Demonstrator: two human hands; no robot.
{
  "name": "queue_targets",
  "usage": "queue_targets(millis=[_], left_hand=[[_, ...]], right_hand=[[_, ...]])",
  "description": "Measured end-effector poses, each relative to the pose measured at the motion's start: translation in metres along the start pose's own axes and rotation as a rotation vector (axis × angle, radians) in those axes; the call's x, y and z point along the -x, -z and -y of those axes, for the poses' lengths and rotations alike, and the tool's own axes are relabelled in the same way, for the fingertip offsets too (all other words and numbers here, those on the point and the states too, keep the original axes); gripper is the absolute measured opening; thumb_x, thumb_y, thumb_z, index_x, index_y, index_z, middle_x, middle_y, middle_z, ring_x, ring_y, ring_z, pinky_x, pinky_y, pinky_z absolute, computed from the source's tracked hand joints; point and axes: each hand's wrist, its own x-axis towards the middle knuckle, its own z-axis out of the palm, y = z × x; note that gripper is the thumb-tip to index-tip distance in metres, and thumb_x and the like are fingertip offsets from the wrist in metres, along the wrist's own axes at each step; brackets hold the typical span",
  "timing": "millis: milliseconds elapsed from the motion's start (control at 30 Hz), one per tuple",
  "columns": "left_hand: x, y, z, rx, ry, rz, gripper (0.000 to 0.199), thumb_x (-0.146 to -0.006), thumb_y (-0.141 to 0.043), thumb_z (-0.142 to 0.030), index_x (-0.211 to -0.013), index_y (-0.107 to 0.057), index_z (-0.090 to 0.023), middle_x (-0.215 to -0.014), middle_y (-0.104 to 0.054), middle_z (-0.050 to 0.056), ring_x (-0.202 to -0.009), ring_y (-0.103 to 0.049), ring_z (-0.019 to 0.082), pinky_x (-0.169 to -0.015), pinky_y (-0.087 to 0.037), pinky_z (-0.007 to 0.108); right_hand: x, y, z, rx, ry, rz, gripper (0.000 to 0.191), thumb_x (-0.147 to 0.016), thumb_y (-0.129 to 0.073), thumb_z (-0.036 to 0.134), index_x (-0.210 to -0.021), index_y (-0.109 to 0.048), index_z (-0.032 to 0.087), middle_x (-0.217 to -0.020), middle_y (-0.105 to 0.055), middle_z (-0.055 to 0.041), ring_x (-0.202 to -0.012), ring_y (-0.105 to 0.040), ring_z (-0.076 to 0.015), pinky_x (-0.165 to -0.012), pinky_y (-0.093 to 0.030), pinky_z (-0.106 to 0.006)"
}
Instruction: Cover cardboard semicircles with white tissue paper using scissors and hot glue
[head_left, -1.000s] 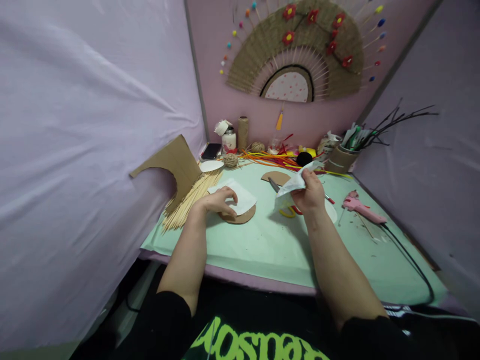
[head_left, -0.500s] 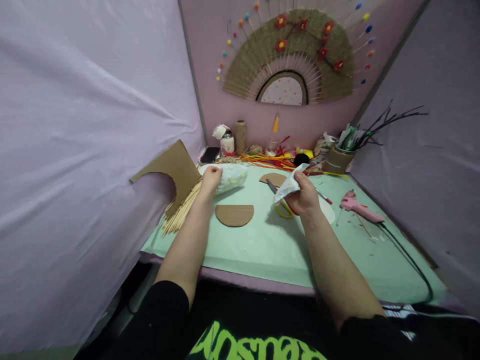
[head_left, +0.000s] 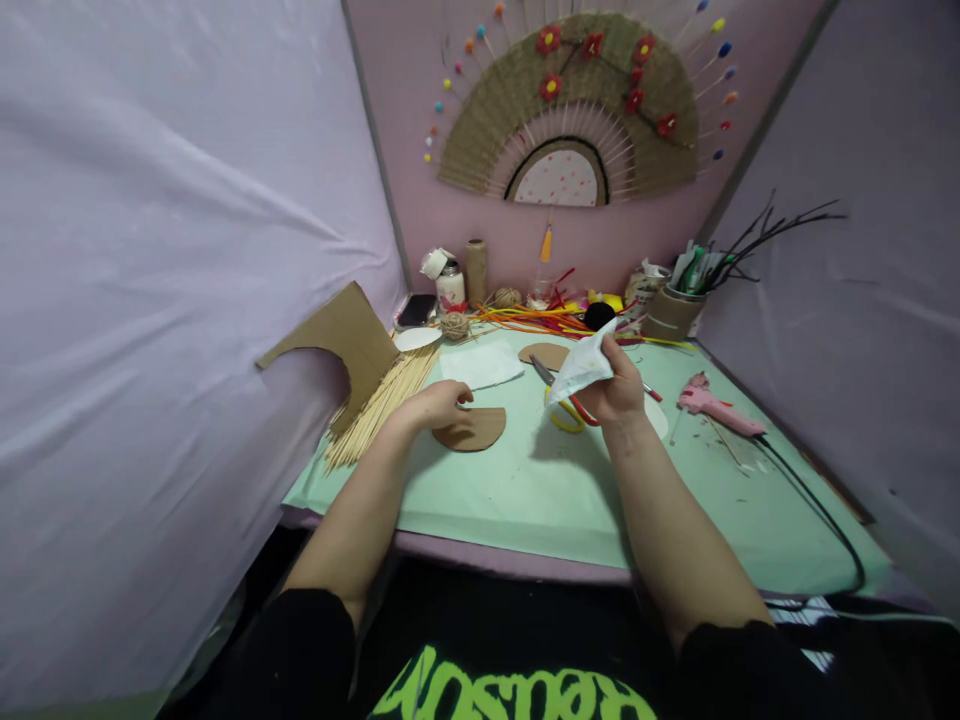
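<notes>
My left hand hovers over the upper left part of a half-round piece of cardboard, its fingers loosely bent and holding nothing I can see. Just beyond it lies a piece of thin pale cloth, plain side up. My right hand is closed on another pale piece of cloth, raised above the table and hanging to the left. Beneath it lie scissors with yellow and red handles, partly covered. A second half-round cardboard piece sits behind the scissors' blades.
Thin wooden sticks lie at left, with a cut-out cardboard sheet over them. A pink glue gun with a black cord is at right. Pipe cleaners, a twine ball and a pot of pens stand along the back.
My left hand has let go of the patterned cloth, now flat on the table, and has come nearer to the half-round cardboard. My right hand keeps its cloth, turned slightly.
</notes>
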Motion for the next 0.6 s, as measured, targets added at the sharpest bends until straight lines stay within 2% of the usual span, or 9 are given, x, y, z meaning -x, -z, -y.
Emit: queue_targets(millis=[133,233,367,500,600], left_hand=[[0.012,0.004,0.006,-0.095,0.057,0.110,0.063,-0.056,-0.081,-0.043,-0.111,-0.064,-0.018,-0.114,-0.067,0.011,-0.099,-0.062,0.028,-0.077,-0.046,0.030],[0.010,0.001,0.001,-0.128,0.093,0.163,0.065,-0.056,-0.082,-0.044,-0.113,-0.062,-0.019,-0.116,-0.065,0.012,-0.104,-0.060,0.030,-0.081,-0.045,0.033],[0.008,-0.002,-0.003,-0.163,0.076,0.139,0.068,-0.055,-0.082,-0.047,-0.114,-0.060,-0.019,-0.127,-0.057,0.015,-0.116,-0.053,0.032,-0.086,-0.045,0.034],[0.007,-0.001,-0.003,-0.074,0.110,0.184,0.079,-0.050,-0.084,-0.045,-0.119,-0.057,-0.018,-0.117,-0.064,0.013,-0.101,-0.061,0.029,-0.078,-0.045,0.031],[0.008,0.001,0.003,0.020,0.124,0.166,0.061,-0.047,-0.085,-0.043,-0.100,-0.065,-0.019,-0.098,-0.069,0.007,-0.089,-0.063,0.027,-0.071,-0.044,0.030]], right_hand=[[0.006,-0.007,-0.005,0.129,-0.016,0.067,0.019,-0.081,-0.066,0.038,-0.072,-0.057,0.023,-0.060,-0.060,0.0052,-0.058,-0.061,-0.0124,-0.063,-0.052,-0.024],[0.014,-0.013,-0.008,0.275,-0.032,0.143,0.021,-0.081,-0.064,0.044,-0.075,-0.059,0.024,-0.061,-0.060,0.0037,-0.058,-0.060,-0.0140,-0.059,-0.050,-0.026],[0.025,-0.017,-0.010,0.358,-0.108,0.225,0.026,-0.077,-0.065,0.048,-0.087,-0.065,0.024,-0.072,-0.066,0.0004,-0.063,-0.062,-0.0177,-0.062,-0.051,-0.031],[0.030,-0.013,-0.008,0.387,-0.185,0.207,0.028,-0.076,-0.064,0.050,-0.088,-0.066,0.025,-0.071,-0.066,-0.0008,-0.063,-0.062,-0.0210,-0.063,-0.052,-0.035],[0.029,-0.009,-0.008,0.369,-0.198,0.173,0.028,-0.074,-0.066,0.049,-0.089,-0.066,0.026,-0.075,-0.068,-0.0015,-0.068,-0.064,-0.0222,-0.068,-0.054,-0.037]])
